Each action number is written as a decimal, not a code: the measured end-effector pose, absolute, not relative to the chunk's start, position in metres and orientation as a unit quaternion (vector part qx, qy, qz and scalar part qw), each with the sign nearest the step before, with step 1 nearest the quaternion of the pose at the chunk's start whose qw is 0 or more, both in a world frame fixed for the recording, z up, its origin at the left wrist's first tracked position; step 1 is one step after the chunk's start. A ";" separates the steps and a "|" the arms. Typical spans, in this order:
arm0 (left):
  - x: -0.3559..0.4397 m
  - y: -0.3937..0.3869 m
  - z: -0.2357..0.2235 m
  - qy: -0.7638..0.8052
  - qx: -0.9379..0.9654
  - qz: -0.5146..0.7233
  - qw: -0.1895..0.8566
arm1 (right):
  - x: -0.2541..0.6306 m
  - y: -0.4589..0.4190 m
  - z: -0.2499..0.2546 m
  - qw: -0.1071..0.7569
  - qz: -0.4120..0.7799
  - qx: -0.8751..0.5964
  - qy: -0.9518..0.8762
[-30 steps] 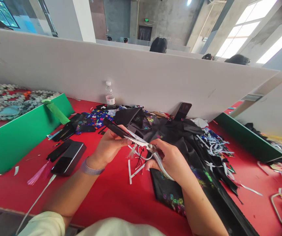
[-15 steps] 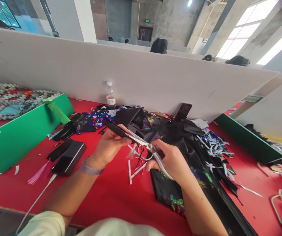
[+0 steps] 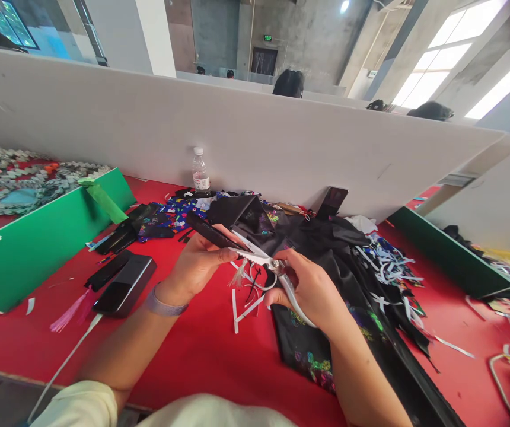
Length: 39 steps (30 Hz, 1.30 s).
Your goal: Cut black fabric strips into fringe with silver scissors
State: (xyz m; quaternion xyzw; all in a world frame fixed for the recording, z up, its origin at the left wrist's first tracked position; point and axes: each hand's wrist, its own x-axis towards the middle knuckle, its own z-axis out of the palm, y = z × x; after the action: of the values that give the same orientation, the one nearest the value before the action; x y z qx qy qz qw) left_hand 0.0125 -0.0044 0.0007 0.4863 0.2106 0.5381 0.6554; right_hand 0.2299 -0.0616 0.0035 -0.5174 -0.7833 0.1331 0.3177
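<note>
My left hand (image 3: 195,267) is closed around a narrow black fabric piece (image 3: 210,231), thumb on top. In my right hand (image 3: 311,281) I grip pinking shears (image 3: 290,290) with silver handles and a toothed blade. The blades are parted, and the black piece's near end lies at them. A large black cloth (image 3: 308,338) with shiny coloured flower patterns spreads beneath and beyond my right hand. White strips (image 3: 236,311) and pale and black threads lie on the red table (image 3: 201,356) below the blades.
Left of my arm are a black power bank (image 3: 125,284) with a white cable and a pink tassel (image 3: 66,311). A water bottle (image 3: 200,172) and a phone (image 3: 332,203) stand by the white partition. Green dividers (image 3: 45,243) edge both sides; scraps (image 3: 388,261) heap at right.
The shears' blades have opened wider and shifted slightly against the black fabric piece. My left hand has barely moved.
</note>
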 end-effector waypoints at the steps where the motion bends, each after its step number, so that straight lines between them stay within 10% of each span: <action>1: 0.013 -0.004 0.000 0.210 0.485 0.539 0.656 | 0.230 -0.062 0.004 0.312 0.129 -0.514 -0.789; 39: 0.009 -0.005 -0.004 0.252 0.533 0.506 0.630 | 0.223 -0.067 0.003 0.344 0.074 -0.494 -0.795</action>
State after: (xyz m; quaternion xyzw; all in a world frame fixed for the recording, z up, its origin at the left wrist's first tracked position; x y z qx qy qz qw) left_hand 0.0086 -0.0052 -0.0037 0.5332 0.2524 0.5057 0.6295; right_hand 0.2233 -0.0670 0.0030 -0.4942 -0.7950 0.0744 0.3437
